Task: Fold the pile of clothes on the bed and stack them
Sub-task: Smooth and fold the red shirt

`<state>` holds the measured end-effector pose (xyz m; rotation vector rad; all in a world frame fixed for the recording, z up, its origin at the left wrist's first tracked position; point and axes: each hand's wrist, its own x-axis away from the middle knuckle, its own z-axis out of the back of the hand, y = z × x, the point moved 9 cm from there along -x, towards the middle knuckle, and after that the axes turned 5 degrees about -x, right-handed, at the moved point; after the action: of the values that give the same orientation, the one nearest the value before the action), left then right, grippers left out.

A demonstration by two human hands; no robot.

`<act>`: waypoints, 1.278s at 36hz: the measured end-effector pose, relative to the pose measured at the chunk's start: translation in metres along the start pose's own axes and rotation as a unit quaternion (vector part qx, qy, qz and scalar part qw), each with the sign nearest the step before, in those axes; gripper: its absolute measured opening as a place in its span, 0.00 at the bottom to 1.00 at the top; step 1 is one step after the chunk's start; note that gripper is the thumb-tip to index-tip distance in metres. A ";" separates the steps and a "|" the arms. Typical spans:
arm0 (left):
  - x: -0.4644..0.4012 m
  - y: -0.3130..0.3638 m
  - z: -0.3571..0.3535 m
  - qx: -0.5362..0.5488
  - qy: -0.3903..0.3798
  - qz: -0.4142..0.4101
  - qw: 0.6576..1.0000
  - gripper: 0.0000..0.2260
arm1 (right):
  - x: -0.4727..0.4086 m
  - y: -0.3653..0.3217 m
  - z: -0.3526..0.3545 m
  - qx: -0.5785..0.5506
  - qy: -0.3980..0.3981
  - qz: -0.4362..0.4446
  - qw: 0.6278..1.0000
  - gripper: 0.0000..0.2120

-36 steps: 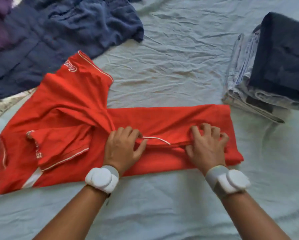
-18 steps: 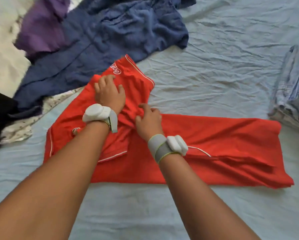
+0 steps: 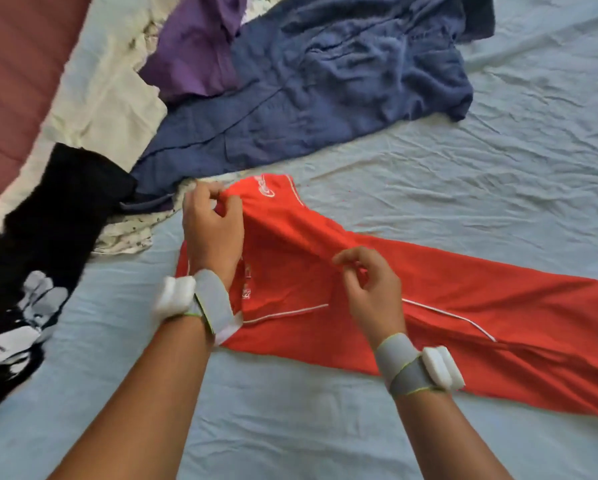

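A red shirt (image 3: pixel 463 306) with white piping lies partly folded across the light blue bed sheet (image 3: pixel 498 188). Its long folded body runs off to the right. My left hand (image 3: pixel 212 223) pinches the far edge of the sleeve part, by the white logo, and lifts it off the bed. My right hand (image 3: pixel 370 289) pinches the red cloth where that part meets the body. Both wrists carry grey bands with white pods.
Unfolded clothes lie at the back left: a dark blue garment (image 3: pixel 325 91), a purple one (image 3: pixel 193 53), a cream one (image 3: pixel 107 102), a black one with a white print (image 3: pixel 41 244) and a speckled white piece (image 3: pixel 127 233). A reddish quilt (image 3: pixel 10 81) fills the far left corner.
Both hands left the folded body and moved left to the sleeve part; they now pinch and lift it. The view swung left, so the folded stack at the right dropped out of sight.
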<state>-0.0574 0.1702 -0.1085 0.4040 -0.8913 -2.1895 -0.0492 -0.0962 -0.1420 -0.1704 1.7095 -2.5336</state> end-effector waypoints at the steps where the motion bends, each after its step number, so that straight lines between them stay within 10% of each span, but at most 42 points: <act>1: 0.012 -0.016 0.005 -0.021 -0.008 0.030 0.999 0.03 | 0.009 0.007 0.000 0.020 -0.013 -0.004 1.000 0.15; 9: 0.041 -0.090 0.004 -0.113 -0.150 0.090 0.978 0.13 | 0.044 0.030 -0.030 0.213 -0.076 -0.035 0.974 0.22; 20: 0.063 -0.071 0.024 -0.177 -0.063 0.039 0.981 0.22 | 0.042 0.020 -0.046 0.226 -0.141 -0.023 0.964 0.22; 27: 0.120 -0.002 -0.047 -0.116 -0.193 -0.208 0.952 0.26 | 0.045 0.026 -0.040 0.186 -0.084 -0.035 0.978 0.19; 30: 0.139 -0.020 -0.085 -0.193 -0.301 -0.180 0.916 0.26 | 0.046 0.033 -0.034 0.165 -0.069 -0.056 0.982 0.18; 37: 0.158 0.004 -0.100 -0.291 -0.199 -0.226 0.908 0.34 | 0.045 0.046 0.031 0.327 0.057 -0.027 0.943 0.15; 46: 0.259 0.059 -0.203 -0.308 -0.313 -0.387 0.811 0.32 | 0.078 0.132 0.166 0.382 0.155 -0.199 0.889 0.30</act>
<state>-0.0999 -0.1441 -0.2157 -0.3909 -0.2391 -3.2993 -0.1034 -0.3081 -0.1987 -0.0610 0.6326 -3.4757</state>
